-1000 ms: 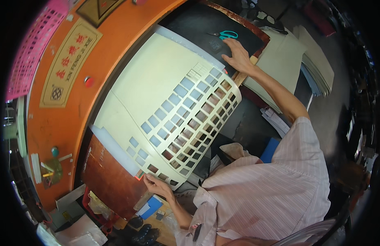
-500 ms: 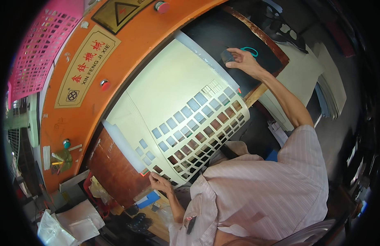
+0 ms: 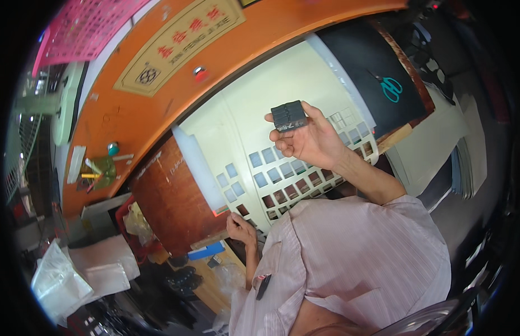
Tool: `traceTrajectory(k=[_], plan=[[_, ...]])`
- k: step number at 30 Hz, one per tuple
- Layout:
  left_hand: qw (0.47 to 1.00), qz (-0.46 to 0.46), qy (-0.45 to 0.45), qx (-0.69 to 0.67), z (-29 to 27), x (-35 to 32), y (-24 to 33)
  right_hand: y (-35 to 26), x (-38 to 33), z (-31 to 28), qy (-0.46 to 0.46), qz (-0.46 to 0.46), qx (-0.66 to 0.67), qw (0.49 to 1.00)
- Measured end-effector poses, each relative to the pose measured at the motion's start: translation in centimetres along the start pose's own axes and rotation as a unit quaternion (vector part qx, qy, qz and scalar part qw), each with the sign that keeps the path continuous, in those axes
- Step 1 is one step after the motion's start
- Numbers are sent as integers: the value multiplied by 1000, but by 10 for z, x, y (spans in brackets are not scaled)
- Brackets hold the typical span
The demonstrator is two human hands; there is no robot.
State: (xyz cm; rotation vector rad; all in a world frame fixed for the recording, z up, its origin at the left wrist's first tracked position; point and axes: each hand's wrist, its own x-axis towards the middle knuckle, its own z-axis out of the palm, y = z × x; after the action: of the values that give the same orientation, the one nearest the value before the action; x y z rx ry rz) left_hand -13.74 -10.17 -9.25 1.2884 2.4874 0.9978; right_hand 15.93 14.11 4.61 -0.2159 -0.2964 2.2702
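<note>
Above the pale cream sheet [image 3: 232, 120], my right hand [image 3: 321, 143] grips a small black block [image 3: 289, 116] with grooves across its top and white marks on its side. Its fingers and thumb wrap the block's sides. Rows of rectangular cut-outs run along the sheet's near part, and its near edge curves down toward my body. My left hand [image 3: 243, 228] is closed, fingers curled, at the sheet's near left corner; whether it pinches the edge is hidden. Under the sheet lies a translucent whitish plate [image 3: 201, 173], showing at both sides and through some openings.
An orange machine beam [image 3: 176, 106] with push buttons spans the far side. Teal-handled scissors [image 3: 390, 89] lie on a black board [image 3: 361, 56] at the right. Left are a reddish-brown board [image 3: 176, 201] and plastic bags [image 3: 75, 274]; a pink basket [image 3: 92, 28] is at upper left.
My right hand has carried the black block leftward from over the black board to above the cream sheet. The view has shifted, and the scissors now show whole. My left hand stays by the corner.
</note>
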Motion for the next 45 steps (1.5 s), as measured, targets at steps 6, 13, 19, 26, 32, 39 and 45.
traceTrajectory(k=[6,13,19,26,32,39,45], plan=[[999,32,12,16,1,-3,-2,40,39,8,84,107,32,990],[1000,-1,-23,-6,-7,3,13,60,56,5,170,140,11,976],[969,-127,-81,-196,-8,20,25,60,61,-3,254,102,-271,923],[957,-165,-91,-219,-8,20,20,53,72,-19,227,30,-670,707],[963,-145,-97,-206,-11,10,13,104,107,-22,63,-105,-824,553],[979,-106,-79,-155,-12,-3,8,152,140,-26,-58,-79,-849,519],[980,-98,-74,-157,-10,1,11,162,146,-26,-71,-68,-860,501]])
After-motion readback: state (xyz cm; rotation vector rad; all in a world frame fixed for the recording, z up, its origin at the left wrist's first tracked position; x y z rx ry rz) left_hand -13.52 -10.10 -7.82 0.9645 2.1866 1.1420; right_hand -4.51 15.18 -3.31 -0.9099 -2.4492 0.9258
